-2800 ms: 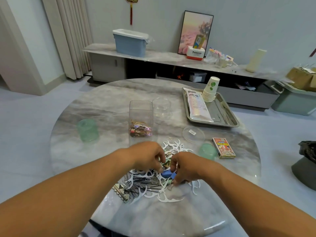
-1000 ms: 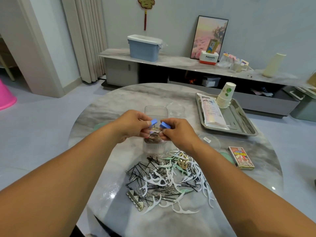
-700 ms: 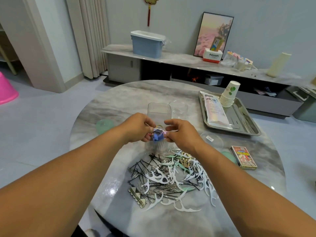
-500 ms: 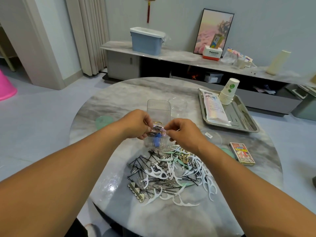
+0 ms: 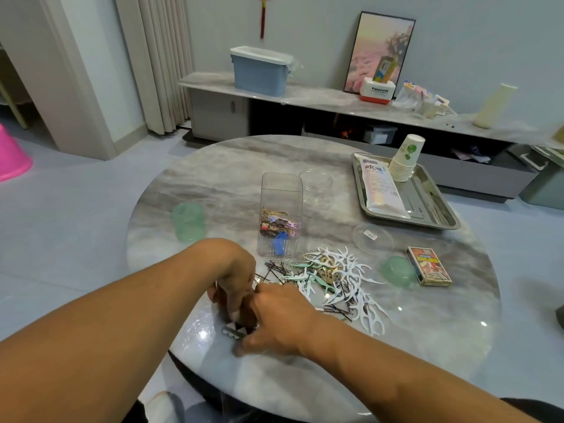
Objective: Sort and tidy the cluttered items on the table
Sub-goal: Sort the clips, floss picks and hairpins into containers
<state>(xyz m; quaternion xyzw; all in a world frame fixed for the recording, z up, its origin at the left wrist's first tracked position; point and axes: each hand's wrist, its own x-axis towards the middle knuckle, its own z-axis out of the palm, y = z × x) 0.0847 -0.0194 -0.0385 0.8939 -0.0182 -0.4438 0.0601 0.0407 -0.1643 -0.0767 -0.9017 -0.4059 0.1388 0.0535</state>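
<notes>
A pale grey wall (image 5: 305,29) fills the top of the frame, with a red tassel (image 5: 262,16) hanging at upper centre. Cream curtains (image 5: 158,59) hang at upper left beside a white door frame (image 5: 70,74). A long low marble-topped cabinet (image 5: 320,96) runs along the wall, carrying a blue bin (image 5: 259,73), a framed picture (image 5: 381,47) and a cream vase (image 5: 494,105). The floor (image 5: 61,209) is light grey-blue; a pink object (image 5: 12,157) sits at far left.

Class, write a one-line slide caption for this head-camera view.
Both hands reach into mixed clips and floss picks beside a clear container on a marble table.
</notes>
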